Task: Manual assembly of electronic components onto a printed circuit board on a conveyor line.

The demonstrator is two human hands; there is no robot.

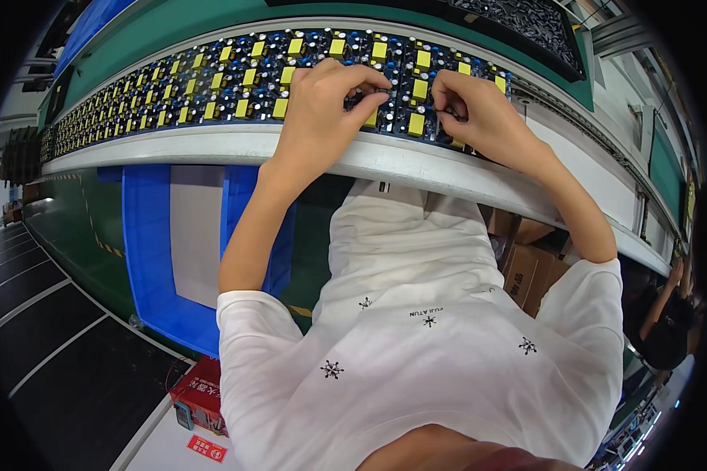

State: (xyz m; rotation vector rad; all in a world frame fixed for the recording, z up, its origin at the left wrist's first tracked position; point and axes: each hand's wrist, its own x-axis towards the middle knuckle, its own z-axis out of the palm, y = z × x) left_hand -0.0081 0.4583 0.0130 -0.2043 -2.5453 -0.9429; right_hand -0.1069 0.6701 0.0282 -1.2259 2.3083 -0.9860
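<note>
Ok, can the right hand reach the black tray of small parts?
Probably, with a forward stretch: the black tray lies beyond the circuit boards, and nothing visible blocks the right hand.

A blue bin (148, 251) sits low on the left, a pale grey panel (196, 235) showing inside it. Beyond lies a green floor (67, 220) with striped yellow tape (110, 249), and nearer, dark panels (78, 361) divided by light lines. A red box (204, 388) has a small blue-grey device (184, 416) just beside it, near a red label (206, 448) on a white surface (153, 454). At right are a brown cardboard box (524, 275) and a co-worker in dark clothing (668, 337).
</note>
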